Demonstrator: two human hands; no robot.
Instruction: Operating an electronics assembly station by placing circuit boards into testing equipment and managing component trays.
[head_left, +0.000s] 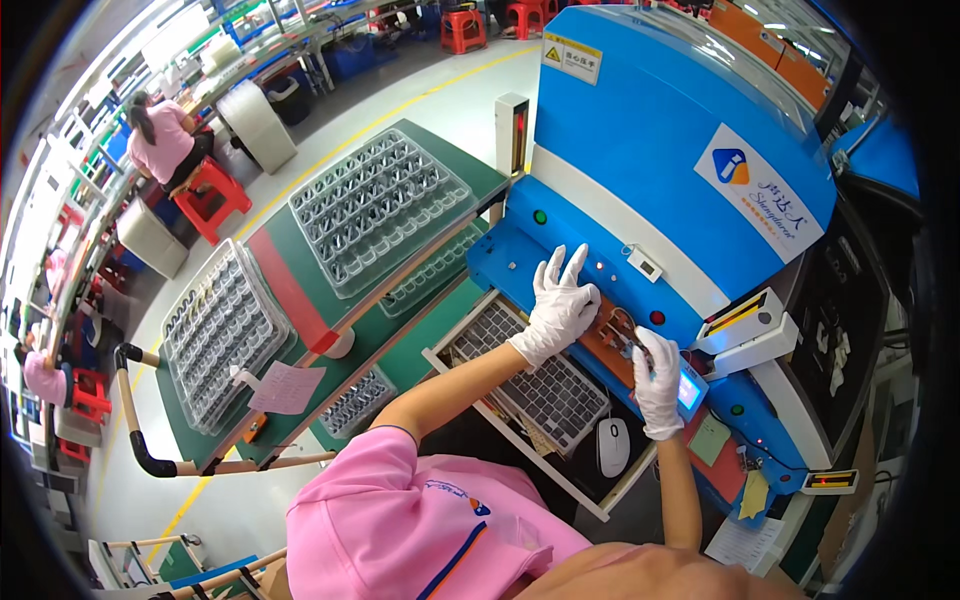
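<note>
My left hand (562, 308), in a white glove, is over the front ledge of a blue machine (680, 150). Its thumb and forefinger are pinched together while the other fingers stretch upward; whatever lies in the pinch is too small to make out. My right hand (657, 388), also gloved, has its fingertips drawn together at the right end of an orange-brown fixture (597, 348). Small dark and metallic parts lie on that fixture between my hands. Anything in the right fingertips is hidden.
Below the ledge, an open drawer holds a keyboard (535, 375) and a white mouse (613, 447). Clear plastic trays of small parts (380, 205) stand on a green-topped table at left. A small screen (689, 390) is beside my right hand. Seated people work farther left.
</note>
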